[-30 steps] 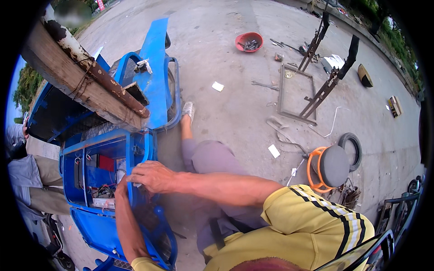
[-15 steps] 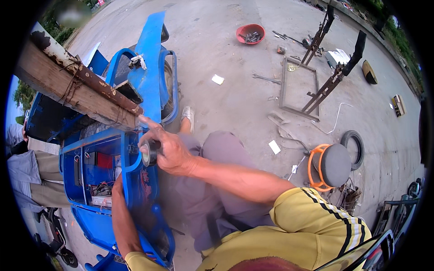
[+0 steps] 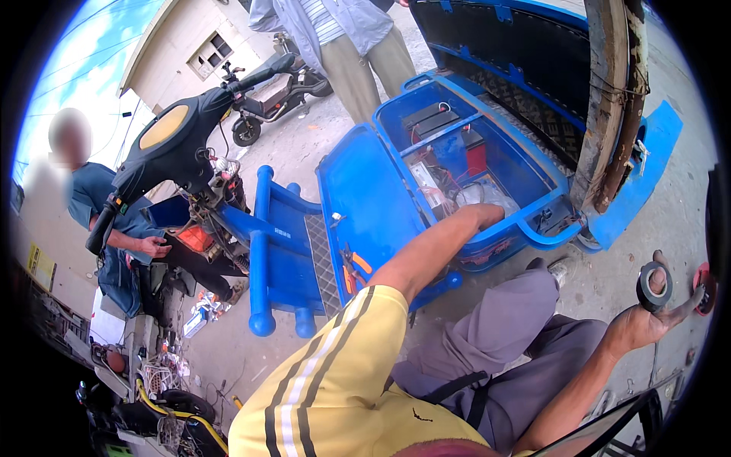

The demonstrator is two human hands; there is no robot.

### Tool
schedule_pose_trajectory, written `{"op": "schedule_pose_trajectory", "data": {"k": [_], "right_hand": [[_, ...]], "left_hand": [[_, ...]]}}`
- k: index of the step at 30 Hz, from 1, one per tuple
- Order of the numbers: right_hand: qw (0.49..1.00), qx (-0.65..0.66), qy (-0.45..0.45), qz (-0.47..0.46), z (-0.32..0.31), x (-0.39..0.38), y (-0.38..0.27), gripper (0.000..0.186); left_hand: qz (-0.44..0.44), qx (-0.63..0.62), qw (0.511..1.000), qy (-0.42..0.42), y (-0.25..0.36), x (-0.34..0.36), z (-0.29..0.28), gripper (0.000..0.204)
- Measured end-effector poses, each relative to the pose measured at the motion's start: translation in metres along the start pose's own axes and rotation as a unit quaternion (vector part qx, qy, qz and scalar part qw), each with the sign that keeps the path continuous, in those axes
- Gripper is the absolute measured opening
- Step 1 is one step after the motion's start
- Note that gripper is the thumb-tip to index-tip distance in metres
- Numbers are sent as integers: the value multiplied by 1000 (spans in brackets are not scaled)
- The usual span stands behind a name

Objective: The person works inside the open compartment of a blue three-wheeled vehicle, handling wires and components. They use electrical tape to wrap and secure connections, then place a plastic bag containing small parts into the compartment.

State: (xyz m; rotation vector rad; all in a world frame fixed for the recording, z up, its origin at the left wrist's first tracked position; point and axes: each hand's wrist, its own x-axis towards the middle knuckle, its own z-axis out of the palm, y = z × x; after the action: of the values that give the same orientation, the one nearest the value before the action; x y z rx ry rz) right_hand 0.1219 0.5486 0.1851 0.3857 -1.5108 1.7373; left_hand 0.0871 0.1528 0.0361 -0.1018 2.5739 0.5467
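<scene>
My left hand [image 3: 489, 215] reaches over the near rim into the blue three-wheeler's open compartment [image 3: 533, 171]. It lies beside a crumpled clear plastic bag [image 3: 499, 199]; its fingers are hidden. Around it are thin wires, a silver box-shaped unit [image 3: 431, 186], and a black and red battery [image 3: 475, 152]. Out to the right, away from the vehicle, my right hand [image 3: 638, 327] holds a roll of black tape [image 3: 655, 286] between thumb and fingers, with one finger stretched out. Orange-handled pliers [image 3: 354, 268] rest on the blue footboard area.
A wooden post [image 3: 601, 99] tied to a rusty pipe stands at the compartment's right end, beside the raised black-lined lid [image 3: 518, 61]. One person [image 3: 343, 46] stands behind the vehicle; another [image 3: 114, 221] is at the left, past the handlebar [image 3: 164, 133]. A red bowl [image 3: 707, 288] lies far right.
The view has swung left, bringing the handlebar and pliers in. My right hand, with the tape, has moved away from the wooden post to the right. My left hand stays in the compartment.
</scene>
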Motion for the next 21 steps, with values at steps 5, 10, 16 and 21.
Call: {"op": "schedule_pose_trajectory", "data": {"k": [5,10,16,21], "right_hand": [[1000,6,2,21,16,-15,10,79],[999,17,5,30,33,-23,14,84],[998,36,-8,45,49,-37,24,88],[998,23,-22,47,60,-41,25,90]], "left_hand": [[10,0,1000,13,3,6,4,34],[10,-43,999,-5,29,-7,-12,32],[50,13,999,-7,13,11,-4,32],[41,17,999,14,14,16,2,31]]}}
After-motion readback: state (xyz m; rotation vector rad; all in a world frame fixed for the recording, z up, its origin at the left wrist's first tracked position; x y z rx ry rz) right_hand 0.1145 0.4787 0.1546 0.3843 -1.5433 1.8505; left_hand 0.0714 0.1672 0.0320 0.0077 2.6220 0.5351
